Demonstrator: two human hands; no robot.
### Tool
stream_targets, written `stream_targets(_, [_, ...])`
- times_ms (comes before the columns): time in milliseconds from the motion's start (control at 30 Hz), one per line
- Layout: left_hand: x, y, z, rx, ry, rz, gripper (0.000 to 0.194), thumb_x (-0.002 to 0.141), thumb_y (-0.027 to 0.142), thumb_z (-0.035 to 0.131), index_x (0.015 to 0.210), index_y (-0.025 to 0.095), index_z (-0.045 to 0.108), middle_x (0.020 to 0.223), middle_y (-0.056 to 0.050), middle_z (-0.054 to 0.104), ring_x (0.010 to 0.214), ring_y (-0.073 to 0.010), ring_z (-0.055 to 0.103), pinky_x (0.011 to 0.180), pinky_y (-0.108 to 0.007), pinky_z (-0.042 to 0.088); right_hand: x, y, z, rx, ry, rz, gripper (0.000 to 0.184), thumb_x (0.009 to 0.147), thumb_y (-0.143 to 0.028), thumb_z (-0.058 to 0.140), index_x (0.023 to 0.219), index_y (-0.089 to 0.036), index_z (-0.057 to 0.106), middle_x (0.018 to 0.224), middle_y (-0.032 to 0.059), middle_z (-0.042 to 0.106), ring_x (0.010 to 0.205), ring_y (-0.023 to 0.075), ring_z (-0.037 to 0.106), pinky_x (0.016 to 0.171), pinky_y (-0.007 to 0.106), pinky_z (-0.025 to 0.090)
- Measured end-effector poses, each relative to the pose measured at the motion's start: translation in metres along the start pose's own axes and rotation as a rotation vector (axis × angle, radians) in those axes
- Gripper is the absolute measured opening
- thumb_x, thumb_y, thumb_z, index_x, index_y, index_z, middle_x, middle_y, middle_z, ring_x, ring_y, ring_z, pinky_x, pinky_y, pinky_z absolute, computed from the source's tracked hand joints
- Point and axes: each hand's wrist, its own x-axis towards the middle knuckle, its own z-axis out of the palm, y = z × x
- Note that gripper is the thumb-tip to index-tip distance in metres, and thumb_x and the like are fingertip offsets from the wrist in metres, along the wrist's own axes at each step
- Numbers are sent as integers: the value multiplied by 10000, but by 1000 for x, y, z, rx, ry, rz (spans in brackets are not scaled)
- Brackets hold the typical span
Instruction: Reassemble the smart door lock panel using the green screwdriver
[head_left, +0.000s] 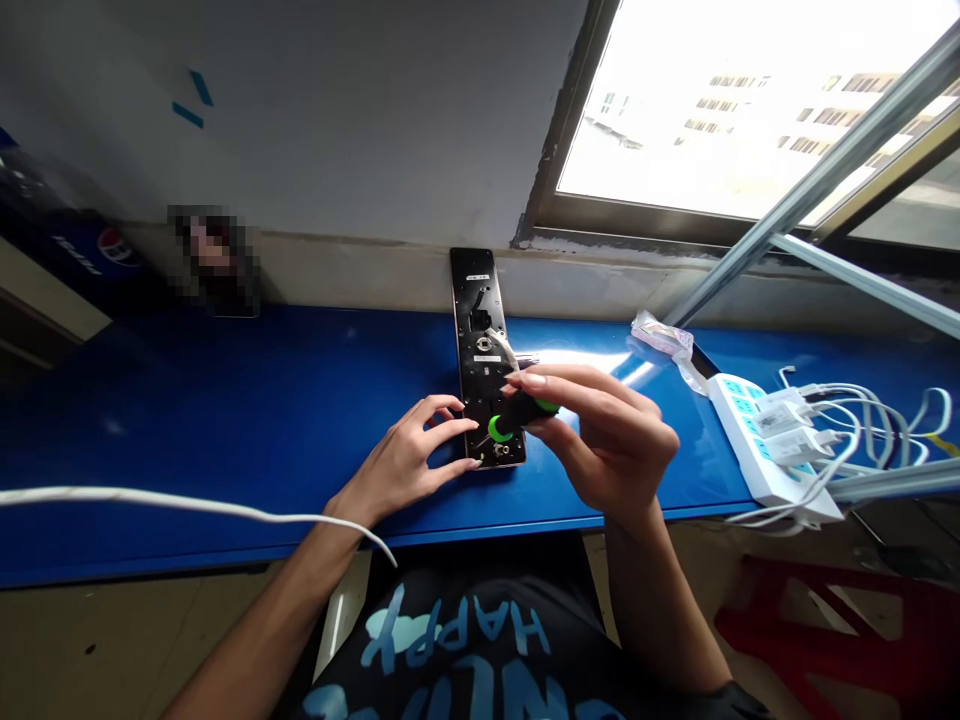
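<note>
A black metal door lock plate lies lengthwise on the blue shelf, with cut-outs and a round fitting along it. My left hand holds its lower left edge with spread fingers. My right hand grips a screwdriver with a black and green handle between fingers and thumb. The green end of the handle sits low over the plate, and the hand hides much of the plate's right side. The screwdriver's tip is too hidden to see clearly. A curved silver part lies on the plate beneath my right fingers.
A white power strip with white chargers and tangled cables stands at the shelf's right. A plastic packet lies behind it. A white cable crosses the shelf's front left. Metal rails slant before a window; a red stool stands below.
</note>
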Motion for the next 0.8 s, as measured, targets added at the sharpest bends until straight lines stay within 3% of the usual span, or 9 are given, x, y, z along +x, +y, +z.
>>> stream_targets(67, [-1,0,0,2,-6,-5,403,928,373,781,1299,251,680,1411,-95,546,1175,-256,624,1029,-458,600,-2,3,2,-64,85,-7,439,874,-227,824,1289,-350,751,1049,40,743,925,212,733,751,361,656])
stream_targets(133, [-1,0,-1,-2,-13,-7,404,935,385,772,1306,256,682,1415,-95,548,1174,-257,628,1026,-458,605,-4,5,3,-76,96,35,364,946,-325,743,1308,-351,740,1056,55,697,924,211,709,728,368,649])
stream_targets(267, [0,1,-1,-13,-10,-2,389,939,392,765,1296,255,693,1411,-99,559,1190,-269,630,1014,-470,616,-7,7,2,34,9,119,442,1046,-188,501,1448,-312,635,1314,94,710,1158,271,713,959,508,631])
stream_targets(333, [0,3,-2,-15,-10,-2,379,942,381,763,1293,253,695,1412,-99,559,1196,-269,628,1009,-467,618,-8,9,0,78,20,103,456,1007,-168,592,1427,-336,649,1295,71,736,1120,270,734,945,508,641])
stream_targets(467, [0,5,-2,-19,-19,-15,380,945,374,763,1298,254,692,1437,-94,542,1172,-255,633,1017,-464,614,-8,10,-2,-18,95,43,410,866,-282,833,1262,-360,764,1040,45,710,912,223,705,735,390,647])
stream_targets(533, [0,6,-2,-23,-27,-21,371,949,372,757,1296,257,696,1439,-94,539,1162,-253,637,1017,-466,614,-7,8,-2,-21,73,65,357,951,-313,730,1308,-338,744,1115,73,703,984,243,702,804,429,646])
stream_targets(633, [0,7,-2,-19,-29,-25,356,955,355,749,1294,258,699,1437,-97,541,1167,-258,640,1022,-468,613,-6,7,-1,73,0,120,430,1047,-206,509,1436,-324,649,1330,89,710,1118,282,729,961,535,625])
stream_targets(700, [0,7,-2,-16,-38,-21,362,955,345,749,1302,255,696,1445,-98,538,1186,-264,634,1030,-466,611,-6,8,0,96,12,97,456,1006,-163,587,1421,-337,659,1282,72,748,1071,280,754,917,515,646])
stream_targets(800, [0,8,-2,-24,-58,-22,389,953,335,749,1331,271,684,1461,-91,527,1182,-259,634,1032,-462,613,-6,11,0,3,105,36,435,862,-238,829,1274,-358,759,1027,43,750,907,240,731,732,410,646])
